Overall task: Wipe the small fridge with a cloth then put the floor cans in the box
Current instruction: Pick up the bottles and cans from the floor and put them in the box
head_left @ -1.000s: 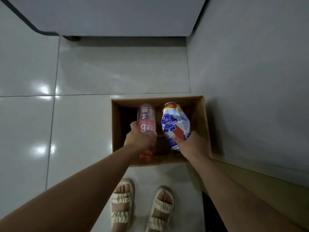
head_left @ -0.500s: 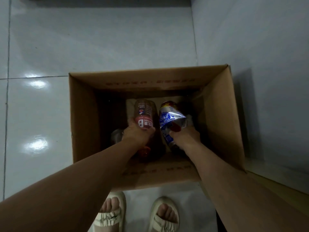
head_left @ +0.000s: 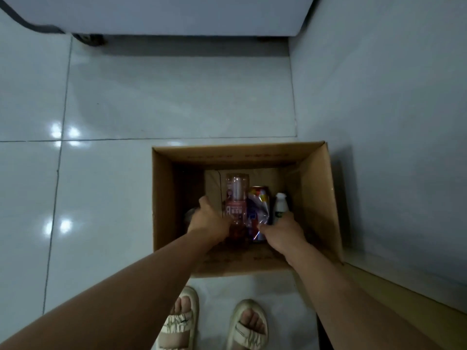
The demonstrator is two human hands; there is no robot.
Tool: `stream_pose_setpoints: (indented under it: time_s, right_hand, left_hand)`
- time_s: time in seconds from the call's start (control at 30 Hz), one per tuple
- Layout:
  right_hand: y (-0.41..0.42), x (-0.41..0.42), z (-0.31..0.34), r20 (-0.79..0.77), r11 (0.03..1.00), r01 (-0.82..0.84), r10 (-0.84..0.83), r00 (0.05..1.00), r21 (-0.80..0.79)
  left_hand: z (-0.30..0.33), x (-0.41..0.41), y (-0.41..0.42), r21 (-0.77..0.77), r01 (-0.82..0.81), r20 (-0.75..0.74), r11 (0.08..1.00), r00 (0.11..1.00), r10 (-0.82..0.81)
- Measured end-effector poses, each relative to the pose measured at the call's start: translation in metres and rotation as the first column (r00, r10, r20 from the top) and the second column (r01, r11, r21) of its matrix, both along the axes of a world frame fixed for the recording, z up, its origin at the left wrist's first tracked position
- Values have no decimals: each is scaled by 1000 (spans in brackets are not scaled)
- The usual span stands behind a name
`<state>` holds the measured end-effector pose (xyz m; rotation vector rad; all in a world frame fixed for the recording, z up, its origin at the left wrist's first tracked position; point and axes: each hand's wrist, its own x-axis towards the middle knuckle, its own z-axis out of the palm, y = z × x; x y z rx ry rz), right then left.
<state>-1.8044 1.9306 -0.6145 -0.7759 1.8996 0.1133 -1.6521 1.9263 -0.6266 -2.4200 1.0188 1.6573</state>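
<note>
An open cardboard box [head_left: 162, 198] stands on the tiled floor by the wall. Both my hands reach down inside it. My left hand [head_left: 209, 222] grips a clear pink-labelled bottle [head_left: 236, 195] from its left side. My right hand [head_left: 284, 232] holds the near end of a crumpled blue, white and red can [head_left: 257, 207], which lies beside the bottle near the box bottom. A small white bottle [head_left: 280, 205] stands just right of the can, against my right thumb. The small fridge's white base [head_left: 177, 13] spans the top of the view.
A grey wall [head_left: 391, 122] runs along the right side, close to the box. A dark cable [head_left: 32, 27] and a fridge foot [head_left: 89, 39] sit at the upper left. My sandalled feet [head_left: 214, 324] stand just before the box. Something dark lies behind my left hand.
Both hands lowered the bottle and the can from the box's opening deep into it. The camera dipped close to the box, then pulled back, bringing the fridge base into view again.
</note>
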Motion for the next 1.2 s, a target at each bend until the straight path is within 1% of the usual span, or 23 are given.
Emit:
stream_pose_setpoints:
  time_s: [0.13, 0.3, 0.5, 0.67, 0.77, 0.9, 1.03, 1.2]
  right_hand:
    - [4, 11, 73, -23, 1000, -5, 5, 1000, -26]
    - [12, 30, 185, -48, 991, -101, 97, 994, -83]
    - [22, 54, 324, -89, 959, -175, 159, 983, -223]
    - [42, 70, 423, -97, 916, -166, 140, 985, -365]
    - [54, 78, 465, -93, 876, -195, 171, 981, -442]
    - [71, 87, 511, -79, 845, -255, 248, 966, -469]
    - [87, 96, 552, -86, 789, -322, 327, 941, -524]
    - [105, 116, 600, -92, 705, -385, 417, 904, -596]
  left_hand:
    - [76, 13, 3, -48, 8, -35, 999, 999, -10]
    - [188, 34, 6, -118, 12, -69, 993, 997, -21]
    - [324, 73, 12, -222, 23, -68, 975, 997, -39]
    - [434, 110, 29, -320, -20, -48, 947, 999, 5]
    - [489, 122, 46, -380, -36, -37, 924, 999, 24]
    - [547, 126, 80, -446, -116, -77, 888, 993, 91]
    - [591, 127, 117, -453, -217, -124, 865, 976, 180]
    - [635, 137, 158, -503, -328, -168, 800, 945, 282]
